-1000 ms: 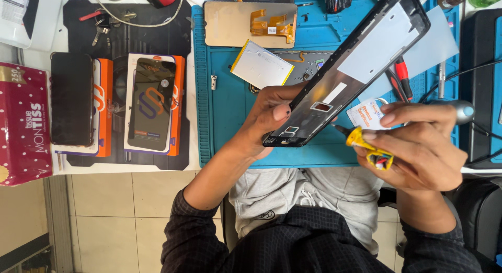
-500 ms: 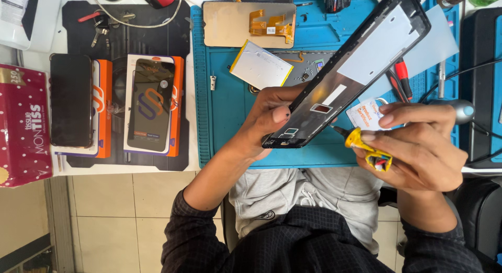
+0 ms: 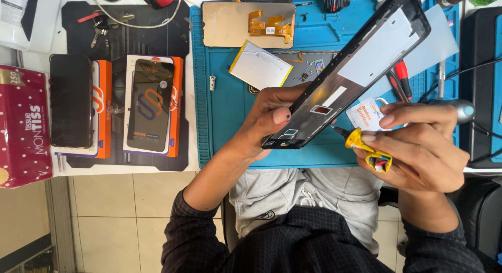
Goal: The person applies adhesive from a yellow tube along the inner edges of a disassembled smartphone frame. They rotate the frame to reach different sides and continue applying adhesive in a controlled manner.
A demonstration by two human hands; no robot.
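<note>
My left hand (image 3: 272,116) grips the lower end of a black phone frame (image 3: 350,69), held tilted above the blue work mat (image 3: 225,111), its open inner side facing up. My right hand (image 3: 418,147) is closed around a small yellow-handled tool (image 3: 366,147) whose dark tip touches the frame's right edge near its lower end. A white card (image 3: 366,113) lies just behind that tip.
On the mat lie a flat battery (image 3: 260,65), a tan display panel with an orange flex cable (image 3: 246,23) and red-handled tools (image 3: 401,77). To the left, a dark phone (image 3: 70,100) and orange boxes (image 3: 151,105) rest on a black mat; a red tissue box (image 3: 23,126) sits at the edge.
</note>
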